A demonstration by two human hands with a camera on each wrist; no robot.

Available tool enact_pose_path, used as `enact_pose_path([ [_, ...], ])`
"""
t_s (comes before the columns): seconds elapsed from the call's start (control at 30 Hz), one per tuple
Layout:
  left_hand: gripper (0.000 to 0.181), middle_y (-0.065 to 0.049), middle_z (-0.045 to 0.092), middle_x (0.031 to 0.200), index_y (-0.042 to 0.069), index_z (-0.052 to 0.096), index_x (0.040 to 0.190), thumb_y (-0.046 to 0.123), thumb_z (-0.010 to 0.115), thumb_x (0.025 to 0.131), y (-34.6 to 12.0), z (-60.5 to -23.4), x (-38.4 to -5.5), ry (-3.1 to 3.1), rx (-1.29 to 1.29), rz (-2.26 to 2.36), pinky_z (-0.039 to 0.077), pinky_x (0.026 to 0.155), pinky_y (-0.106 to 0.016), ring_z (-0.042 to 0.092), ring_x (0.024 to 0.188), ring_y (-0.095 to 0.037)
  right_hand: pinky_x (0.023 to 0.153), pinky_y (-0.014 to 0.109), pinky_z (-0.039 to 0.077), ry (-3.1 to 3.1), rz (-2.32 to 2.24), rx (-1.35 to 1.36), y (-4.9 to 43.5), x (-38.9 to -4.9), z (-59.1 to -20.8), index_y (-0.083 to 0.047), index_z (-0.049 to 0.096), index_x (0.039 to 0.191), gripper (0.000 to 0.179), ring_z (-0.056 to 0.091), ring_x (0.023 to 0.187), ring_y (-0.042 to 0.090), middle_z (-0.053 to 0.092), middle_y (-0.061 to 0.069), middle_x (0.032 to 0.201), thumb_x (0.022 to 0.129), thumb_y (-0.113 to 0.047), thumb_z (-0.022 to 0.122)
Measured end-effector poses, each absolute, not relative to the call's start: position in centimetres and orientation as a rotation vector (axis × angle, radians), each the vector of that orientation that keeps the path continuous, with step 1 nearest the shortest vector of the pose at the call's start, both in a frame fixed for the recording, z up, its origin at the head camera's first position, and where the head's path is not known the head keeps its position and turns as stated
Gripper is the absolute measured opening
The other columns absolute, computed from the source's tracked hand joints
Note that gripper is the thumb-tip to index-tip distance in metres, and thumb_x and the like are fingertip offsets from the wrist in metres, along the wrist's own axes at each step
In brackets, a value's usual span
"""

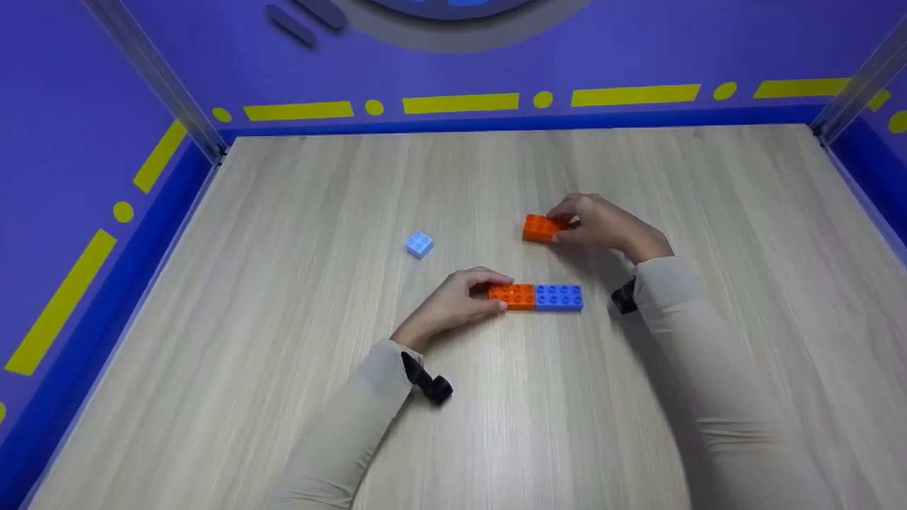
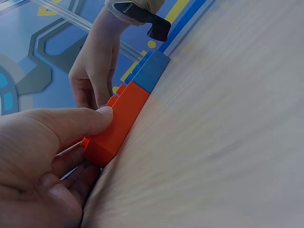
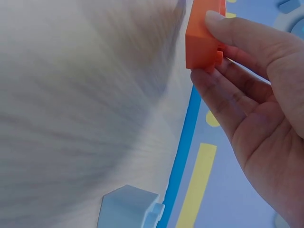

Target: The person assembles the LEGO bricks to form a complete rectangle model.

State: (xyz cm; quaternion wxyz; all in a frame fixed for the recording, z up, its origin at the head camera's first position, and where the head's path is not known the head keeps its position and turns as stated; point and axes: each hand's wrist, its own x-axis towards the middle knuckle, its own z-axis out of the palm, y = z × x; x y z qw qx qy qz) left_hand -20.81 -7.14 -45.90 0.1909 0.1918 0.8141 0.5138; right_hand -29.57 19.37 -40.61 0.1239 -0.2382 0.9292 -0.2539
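Observation:
My left hand [image 1: 464, 297] grips the left end of an orange toy brick [image 1: 521, 297] on the table, thumb on the near side and fingers on the far side. A blue brick [image 1: 559, 297] stands end to end with it, touching, both studs up. Farther back, my right hand [image 1: 602, 223] pinches a second orange brick [image 1: 540, 228] by its right end. In the right wrist view the thumb lies on one side of that orange brick [image 3: 202, 40]. A small light blue brick [image 1: 419, 244] sits apart at the left, touched by neither hand.
The wood-grain table [image 1: 319, 212] has a purple back wall [image 1: 460, 71] with yellow marks, and side walls at left and right. Black wrist cameras hang at both cuffs, the left camera [image 1: 432, 386] near the tabletop.

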Motion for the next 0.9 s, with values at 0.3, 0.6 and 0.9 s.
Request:
enact_pose_path([
  [0.3,0.039,0.002,0.061,0.129,0.020,0.066,0.124,0.019,0.072,0.085,-7.1,-45.7,-20.8,2.322,0.562,1.411,0.034,0.111,-0.032,0.051,0.124,-0.014,0.096,0.045,0.050,2.708,-0.758,-0.754,19.8,-28.7,-40.1,-0.001,0.065,0.121,0.038,0.059,0.106,0.027,0.064,0.014,0.115,0.085,-0.010,0.072],
  [0.6,0.042,0.000,0.060,0.131,0.019,0.065,0.125,0.017,0.073,0.084,-7.2,-45.7,-20.9,2.302,0.526,1.426,0.030,0.114,-0.034,0.048,0.128,-0.016,0.095,0.044,0.051,2.673,-0.806,-0.814,20.0,-27.8,-39.8,-0.003,0.066,0.120,0.038,0.059,0.107,0.026,0.064,0.012,0.115,0.084,-0.010,0.073],
  [0.9,0.041,0.000,0.060,0.131,0.019,0.065,0.124,0.017,0.074,0.084,-7.2,-45.8,-20.8,2.312,0.513,1.409,0.030,0.114,-0.035,0.049,0.128,-0.017,0.093,0.043,0.052,2.652,-0.814,-0.856,20.1,-26.8,-39.9,-0.004,0.067,0.119,0.036,0.060,0.104,0.024,0.064,0.010,0.111,0.084,-0.011,0.073],
])
